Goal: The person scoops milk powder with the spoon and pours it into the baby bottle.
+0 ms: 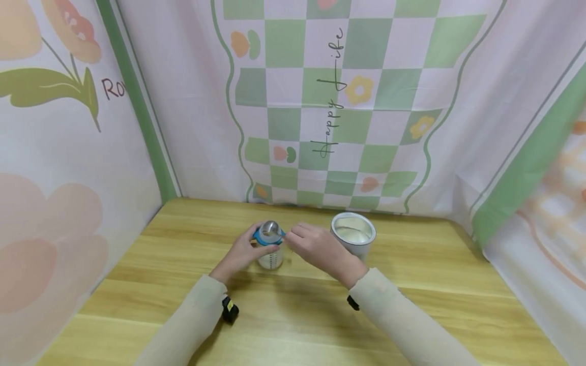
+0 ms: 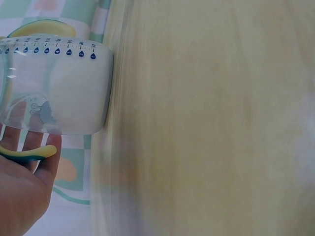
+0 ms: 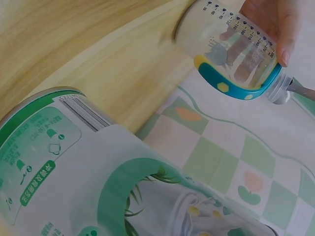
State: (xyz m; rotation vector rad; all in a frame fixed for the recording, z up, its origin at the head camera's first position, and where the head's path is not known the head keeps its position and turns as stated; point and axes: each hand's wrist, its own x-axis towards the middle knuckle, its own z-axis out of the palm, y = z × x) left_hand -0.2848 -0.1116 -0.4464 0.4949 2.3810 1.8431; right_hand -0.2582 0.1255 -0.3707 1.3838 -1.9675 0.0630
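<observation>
A clear baby bottle [image 1: 271,261] with a blue and yellow handled collar stands upright on the table, with whitish contents low inside it [image 2: 81,93]. My left hand [image 1: 239,257] grips it from the left, its fingers behind the bottle in the left wrist view. My right hand [image 1: 317,250] pinches a metal spoon [image 1: 271,228], whose rounded bowl is at the bottle's open mouth. In the right wrist view part of the spoon [image 3: 301,90] meets the bottle's neck. What the spoon carries cannot be made out.
Just right of my right hand stands an open milk powder can [image 1: 353,216], with a green and white label [image 3: 74,162]. The wooden table [image 1: 183,229] ends at a patterned cloth [image 1: 320,122] behind; cloth also hangs at both sides.
</observation>
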